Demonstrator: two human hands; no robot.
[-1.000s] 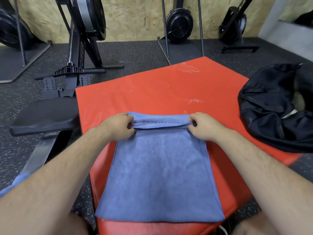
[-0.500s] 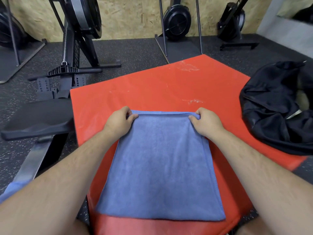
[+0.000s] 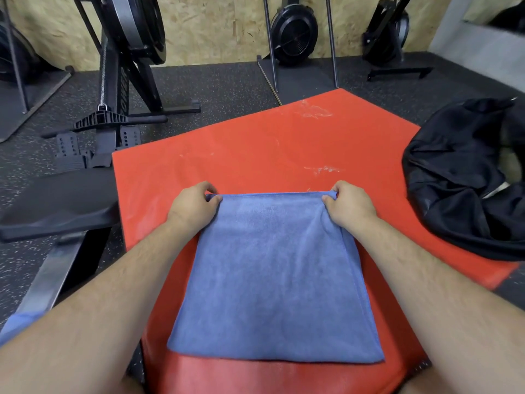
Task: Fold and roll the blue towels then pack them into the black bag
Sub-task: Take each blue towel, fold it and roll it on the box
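From where I am standing, the person is leaning over a red pad (image 3: 255, 143) and working on one blue towel (image 3: 275, 280), which is lying flat on it as a neat rectangle, the near edge close to the person's body. The left hand (image 3: 193, 207) is pinching the far left corner of the towel between thumb and curled fingers, and the right hand (image 3: 350, 206) is pinching the far right corner the same way, so the far edge is being held taut between them. The black bag (image 3: 460, 180) is sitting slumped on the right side of the pad, well apart from the towel, its mouth gaping; I cannot tell what, if anything, is inside.

To my eye the folding is being finished and the rolling is about to begin. The next move seems to call for turning that far edge over tightly and evenly, both hands working together, so that the roll is coming toward the person straight and not skewing to one side. A rowing machine (image 3: 122, 66) is standing on the floor behind.
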